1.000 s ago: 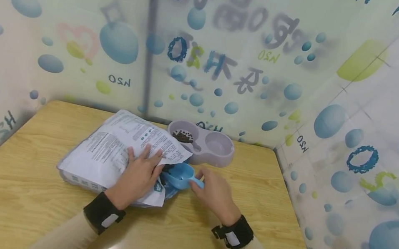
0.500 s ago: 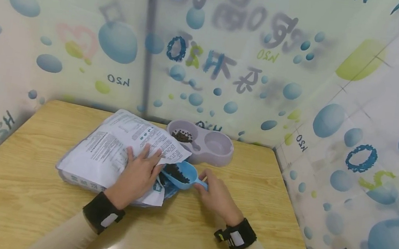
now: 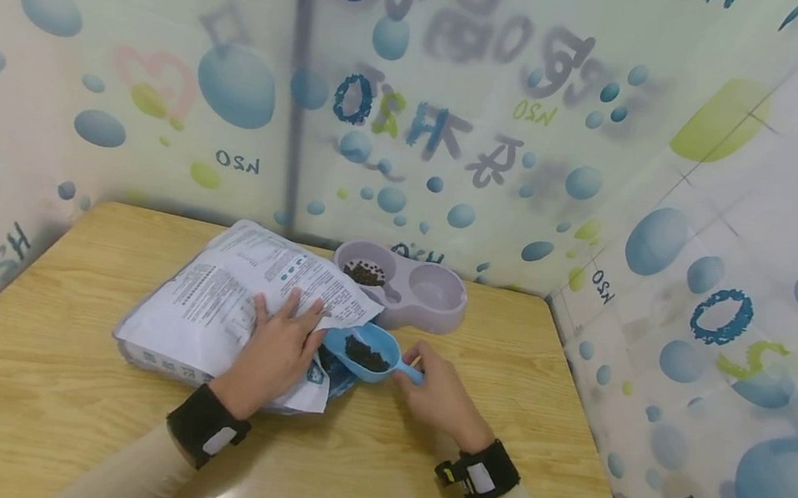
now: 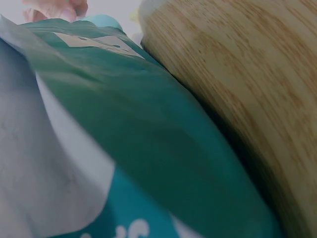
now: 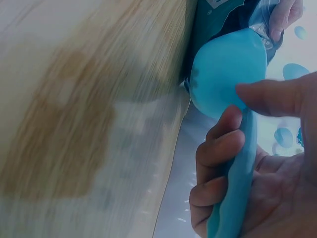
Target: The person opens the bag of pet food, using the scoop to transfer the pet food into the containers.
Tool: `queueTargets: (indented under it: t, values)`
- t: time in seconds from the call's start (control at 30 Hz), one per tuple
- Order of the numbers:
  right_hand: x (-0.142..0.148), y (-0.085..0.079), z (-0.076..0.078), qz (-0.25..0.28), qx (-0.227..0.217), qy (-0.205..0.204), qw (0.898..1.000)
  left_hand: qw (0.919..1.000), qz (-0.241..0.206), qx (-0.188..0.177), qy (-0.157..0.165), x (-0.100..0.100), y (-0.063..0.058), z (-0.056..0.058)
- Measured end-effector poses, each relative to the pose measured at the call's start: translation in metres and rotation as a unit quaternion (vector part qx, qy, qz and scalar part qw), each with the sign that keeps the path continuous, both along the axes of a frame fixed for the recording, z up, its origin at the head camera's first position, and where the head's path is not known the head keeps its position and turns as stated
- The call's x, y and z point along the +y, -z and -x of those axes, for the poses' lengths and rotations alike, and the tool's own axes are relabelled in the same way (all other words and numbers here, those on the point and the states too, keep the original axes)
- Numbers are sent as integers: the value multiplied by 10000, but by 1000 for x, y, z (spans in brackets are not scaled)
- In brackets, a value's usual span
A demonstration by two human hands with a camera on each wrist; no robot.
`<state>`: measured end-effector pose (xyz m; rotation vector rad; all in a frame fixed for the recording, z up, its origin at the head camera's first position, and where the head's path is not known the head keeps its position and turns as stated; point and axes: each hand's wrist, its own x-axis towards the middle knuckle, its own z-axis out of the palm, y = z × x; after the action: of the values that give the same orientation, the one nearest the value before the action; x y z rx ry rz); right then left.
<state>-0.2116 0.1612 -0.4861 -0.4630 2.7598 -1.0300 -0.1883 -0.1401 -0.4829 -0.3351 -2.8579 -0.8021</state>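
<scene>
My right hand (image 3: pixel 436 393) grips the handle of a light-blue scoop (image 3: pixel 386 344). Dark brown kibble (image 3: pixel 366 355) lies in its bowl, whose front end is still at the mouth of a white printed bag (image 3: pixel 210 300). In the right wrist view, curled fingers (image 5: pixel 218 148) and a thumb hold the handle, and the scoop's underside faces the camera. My left hand (image 3: pixel 271 358) rests on the bag beside the opening, fingers spread. The left wrist view shows the bag's green side (image 4: pixel 138 119) close up. What lies deeper in the bag is hidden.
Behind the scoop stands a grey-purple double pet bowl (image 3: pixel 428 316). Its left hollow holds some kibble (image 3: pixel 366 272); nothing shows in the right one. Everything sits on a wooden table (image 3: pixel 371 464), with patterned walls at the back and right.
The scoop has drawn back a little to the right out of the bag's mouth, and kibble now shows in its bowl. My left hand stays in place on the bag.
</scene>
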Motion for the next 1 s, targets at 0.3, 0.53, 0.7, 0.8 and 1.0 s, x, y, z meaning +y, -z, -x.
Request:
queueTargets:
  t: [0.3,0.53,0.7,0.8,1.0]
  values:
    - [16,3,2,34,-26,27,10000,10000,45,14,9,1,-3,-2]
    - [33,-1,3,94,26,-102,9999,10000,-10,50,26,1,-2,-2]
    - [41,-5,5,-18,-67,-183,9998,10000,4,76,13,0,-2,-2]
    - [44,-6,5,-84,-71,-247,9996,10000,14,70,21,0,-2,-2]
    - [47,-9,5,-132,-67,-238,9996,10000,4,67,28,1,-3,-3]
